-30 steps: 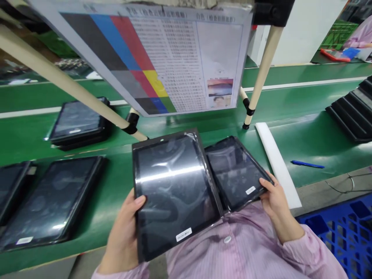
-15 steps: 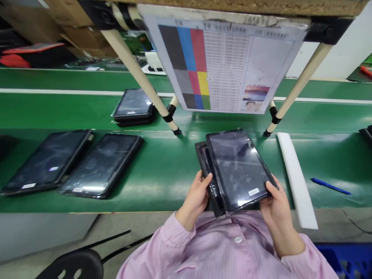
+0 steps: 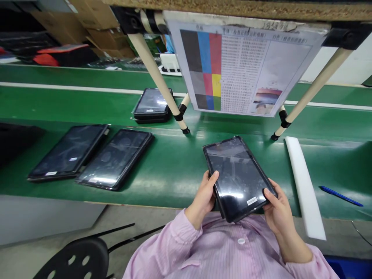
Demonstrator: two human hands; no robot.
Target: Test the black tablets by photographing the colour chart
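Both my hands grip a pair of black tablets stacked one on the other, held tilted above the bench's front edge. The upper tablet [image 3: 240,174] has a glossy dark screen under clear film and a small white label at its lower edge. Only a sliver of the lower one shows, along the left side. My left hand [image 3: 205,195] is closed on the left edge, thumb on top. My right hand [image 3: 277,205] closes on the lower right corner, its thumb beside the label; the fingers underneath are hidden.
On the green bench [image 3: 171,166] lie a tablet stack [image 3: 116,157], another tablet stack [image 3: 69,151] and a farther tablet pile [image 3: 152,102]. A stand holds a printed chart [image 3: 241,69] ahead. White foam strip [image 3: 305,186] and blue pen [image 3: 341,195] lie right. A black chair [image 3: 78,259] stands lower left.
The two tablets, first held apart side by side, have come together, the right one now over the left one. My left hand moved right. The view has swung left.
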